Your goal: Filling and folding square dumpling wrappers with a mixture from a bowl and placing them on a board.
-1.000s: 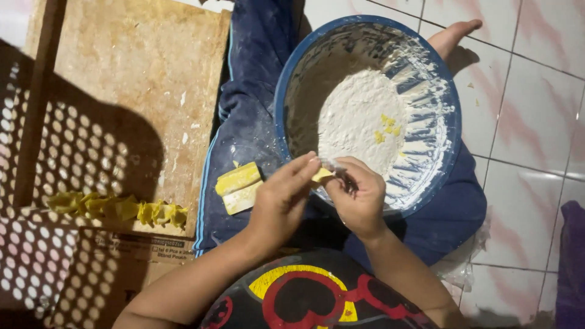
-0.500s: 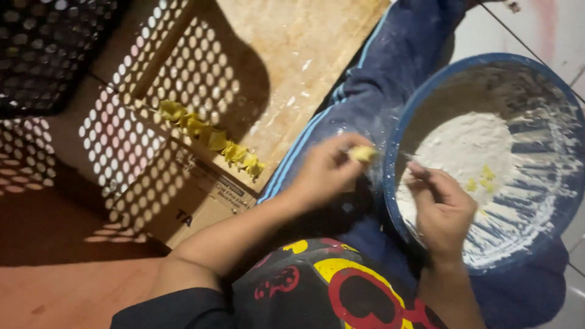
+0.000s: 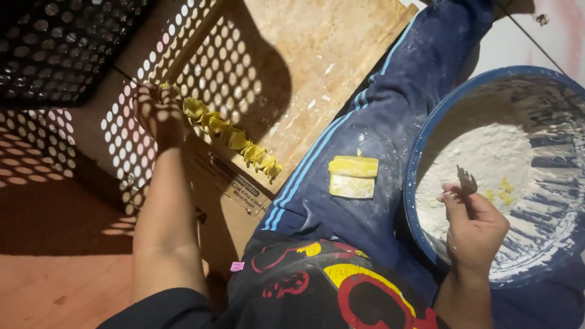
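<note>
My left hand (image 3: pixel 158 113) reaches out to the far end of a row of yellow folded dough pieces (image 3: pixel 234 139). They lie along the edge of a wooden board (image 3: pixel 317 67), and my fingers are closed on the last piece. My right hand (image 3: pixel 474 226) hovers over the near rim of a blue bowl (image 3: pixel 420 152) and pinches a small dark utensil (image 3: pixel 467 181). White flour (image 3: pixel 481 158) with yellow crumbs lies inside the bowl. A small stack of flat yellow dough squares (image 3: pixel 352 176) rests on my blue trouser leg (image 3: pixel 378 109).
A black perforated crate (image 3: pixel 55 42) stands at the upper left and throws a dotted shadow over the board and the cardboard (image 3: pixel 225 189) under it. White floor tiles (image 3: pixel 548 30) show at the upper right and reddish floor (image 3: pixel 55 274) at the lower left.
My left hand has carried a folded dough piece from the bowl's edge out to the far end of the row. My right hand stays over the bowl. The view swung left.
</note>
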